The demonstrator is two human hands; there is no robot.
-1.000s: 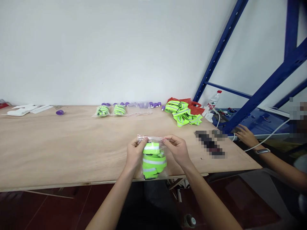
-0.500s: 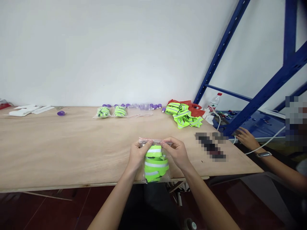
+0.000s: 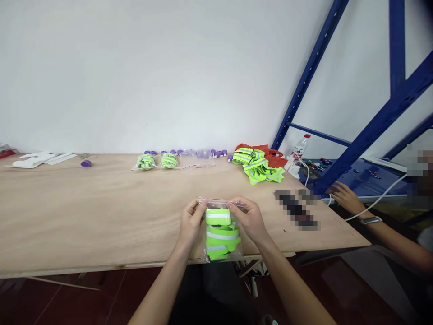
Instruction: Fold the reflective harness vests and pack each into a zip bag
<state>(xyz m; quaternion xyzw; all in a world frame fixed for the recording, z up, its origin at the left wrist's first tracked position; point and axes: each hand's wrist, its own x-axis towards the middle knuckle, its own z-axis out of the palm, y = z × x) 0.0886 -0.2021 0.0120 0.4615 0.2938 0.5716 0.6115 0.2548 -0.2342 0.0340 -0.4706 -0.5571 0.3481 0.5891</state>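
A clear zip-lock bag (image 3: 221, 241) with neon-green and silver reflective straps inside hangs upright at the table's front edge. My left hand (image 3: 191, 220) pinches its top left corner between thumb and fingers. On the other side, my right hand (image 3: 249, 219) grips the top edge toward the right, thumb on the near face. The seal strip runs between the two hands. Farther back lie two filled bags, one bag of straps (image 3: 146, 161) beside another bag of straps (image 3: 169, 160). A loose heap of reflective straps (image 3: 259, 164) lies at the back right.
Purple items (image 3: 219, 153) and clear plastic pieces line the wall. White sheets (image 3: 37, 159) and a purple cap-like piece (image 3: 85, 163) lie left. A blue rack post (image 3: 311, 74), a bottle (image 3: 302, 145) and a white cable stand right, near another person's hand (image 3: 348, 198).
My left hand has slid from nearer the middle of the bag's top edge toward its left corner. The right hand stays on the edge.
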